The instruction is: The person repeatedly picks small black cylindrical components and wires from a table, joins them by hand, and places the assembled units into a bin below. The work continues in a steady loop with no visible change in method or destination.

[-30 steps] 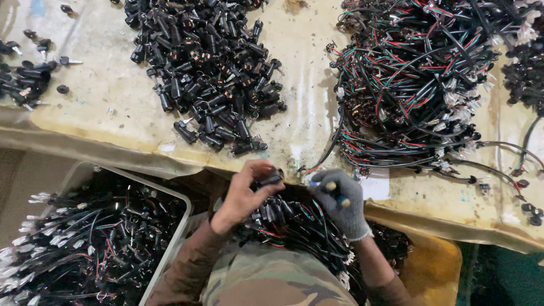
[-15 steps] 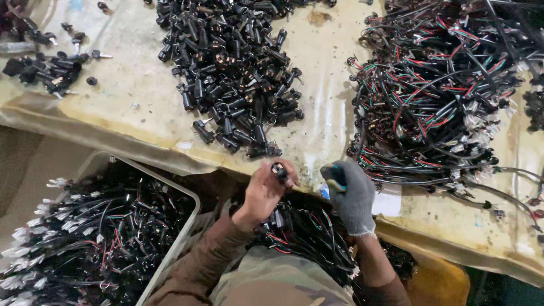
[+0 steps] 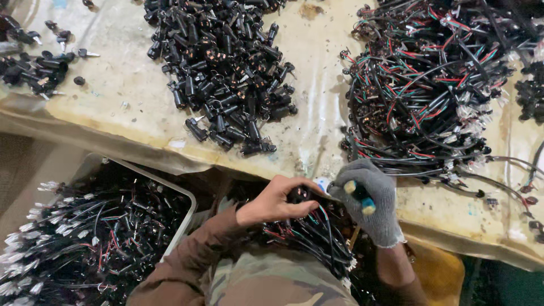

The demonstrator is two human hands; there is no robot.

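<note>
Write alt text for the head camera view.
A bare left hand and grey-gloved right hand meet over a bundle of black wired parts in the person's lap. A worn table beyond holds a pile of black cylindrical parts and tangled wire harnesses.

1. A workbench [image 3: 323, 102] covered in a worn, stained, yellowish sheet carries everything; its front edge sags and wrinkles.
2. A big heap of small black cylinder parts [image 3: 224, 73] lies on it at the middle left, with some metal rings and keys showing among them.
3. A smaller cluster of similar black parts [image 3: 34, 68] lies at the far left, well apart from the big heap.
4. A tangled pile of black cables with red, green and white wires [image 3: 430, 85] lies on the right side, a few loose leads trailing toward the front edge.
5. More black parts [image 3: 530, 93] lie at the far right edge.
</note>
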